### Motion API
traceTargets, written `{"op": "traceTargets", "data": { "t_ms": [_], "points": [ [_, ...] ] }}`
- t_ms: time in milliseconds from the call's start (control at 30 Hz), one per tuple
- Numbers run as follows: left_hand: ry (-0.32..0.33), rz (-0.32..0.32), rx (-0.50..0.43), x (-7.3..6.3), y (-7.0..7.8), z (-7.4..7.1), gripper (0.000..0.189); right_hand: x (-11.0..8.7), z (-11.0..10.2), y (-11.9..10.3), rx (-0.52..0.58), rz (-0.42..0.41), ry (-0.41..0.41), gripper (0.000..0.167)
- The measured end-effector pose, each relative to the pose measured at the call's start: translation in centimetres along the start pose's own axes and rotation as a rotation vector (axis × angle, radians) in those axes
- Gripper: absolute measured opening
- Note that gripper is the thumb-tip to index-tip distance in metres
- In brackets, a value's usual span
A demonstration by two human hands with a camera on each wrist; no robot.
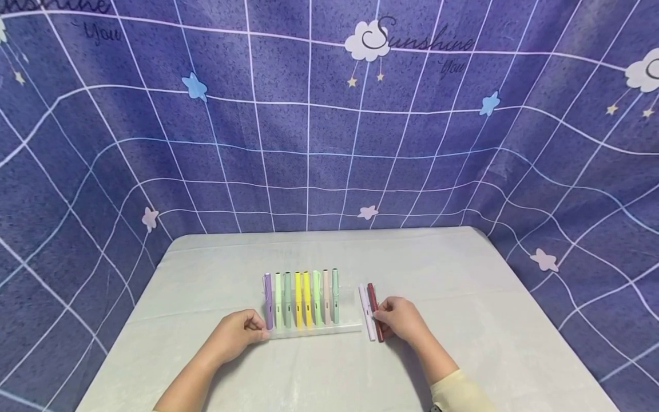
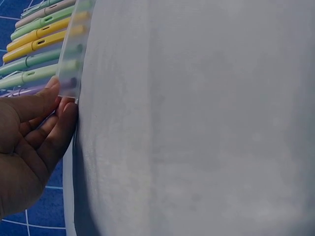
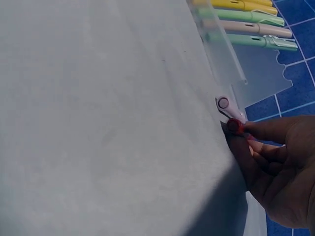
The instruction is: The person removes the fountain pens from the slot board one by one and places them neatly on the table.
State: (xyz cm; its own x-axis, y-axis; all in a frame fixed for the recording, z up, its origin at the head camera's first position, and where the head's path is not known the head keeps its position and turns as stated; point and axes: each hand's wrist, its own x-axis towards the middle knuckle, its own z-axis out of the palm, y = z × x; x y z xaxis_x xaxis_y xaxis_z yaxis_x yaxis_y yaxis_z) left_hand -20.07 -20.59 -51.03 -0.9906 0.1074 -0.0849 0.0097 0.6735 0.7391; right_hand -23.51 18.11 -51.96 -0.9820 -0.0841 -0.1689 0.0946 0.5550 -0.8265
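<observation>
A clear pen stand point(image 1: 329, 329) on the table holds a row of several pens: a purple pen point(image 1: 268, 303) at the left end, then light green, grey-green, yellow and beige ones, and a green pen point(image 1: 336, 297) last. My left hand point(image 1: 238, 335) grips the stand's left front corner between thumb and fingers, as the left wrist view also shows. To the right of the stand my right hand point(image 1: 403, 319) pinches a red pen point(image 1: 372, 297). A pale lilac pen point(image 1: 364, 303) lies just left of the red one. Part of the red pen is hidden behind the fingers.
The stand's right end point(image 3: 266, 73) has bare slots beside the green pen. A white cloth covers the table point(image 1: 309, 377). Blue-purple curtains point(image 1: 329, 171) with a grid and stars rise behind the table and along both sides.
</observation>
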Motion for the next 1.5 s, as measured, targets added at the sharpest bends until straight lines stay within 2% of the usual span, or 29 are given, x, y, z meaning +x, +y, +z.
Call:
{"op": "traceTargets", "data": {
  "t_ms": [233,400,633,833,933,1067,1167,1333,1500],
  "points": [
    [-0.001,-0.007,0.001,0.0,-0.2,0.1,0.015,-0.2,0.4,-0.2,-0.073,-0.015,0.05,0.014],
    [0.002,-0.019,-0.003,0.1,-0.4,0.2,0.015,-0.1,0.5,0.1,-0.051,-0.023,0.064,0.016],
    [-0.001,-0.017,-0.011,0.0,0.1,0.0,0.015,0.1,0.3,0.3,-0.031,-0.008,0.059,0.019],
    [-0.009,-0.013,-0.017,-0.1,0.2,-0.1,0.014,0.2,-0.7,0.0,-0.151,-0.002,0.12,0.031],
    [-0.01,-0.017,-0.018,-0.1,0.1,-0.1,0.015,0.2,-1.0,-0.6,-0.142,-0.046,0.152,0.031],
    [-0.009,-0.018,-0.009,0.0,0.0,-0.1,0.016,0.1,-0.8,-1.7,0.016,-0.16,0.075,0.025],
    [-0.007,-0.015,0.0,0.1,-0.2,-0.1,0.016,0.0,-0.1,-2.6,0.123,-0.223,-0.009,0.028],
    [-0.009,-0.013,0.003,0.1,-0.2,-0.1,0.017,0.0,1.5,-3.9,0.188,-0.258,-0.087,0.039],
    [-0.01,-0.013,-0.003,0.0,-0.1,-0.1,0.016,0.1,3.2,-4.8,0.187,-0.247,-0.106,0.039]
  ]
}}
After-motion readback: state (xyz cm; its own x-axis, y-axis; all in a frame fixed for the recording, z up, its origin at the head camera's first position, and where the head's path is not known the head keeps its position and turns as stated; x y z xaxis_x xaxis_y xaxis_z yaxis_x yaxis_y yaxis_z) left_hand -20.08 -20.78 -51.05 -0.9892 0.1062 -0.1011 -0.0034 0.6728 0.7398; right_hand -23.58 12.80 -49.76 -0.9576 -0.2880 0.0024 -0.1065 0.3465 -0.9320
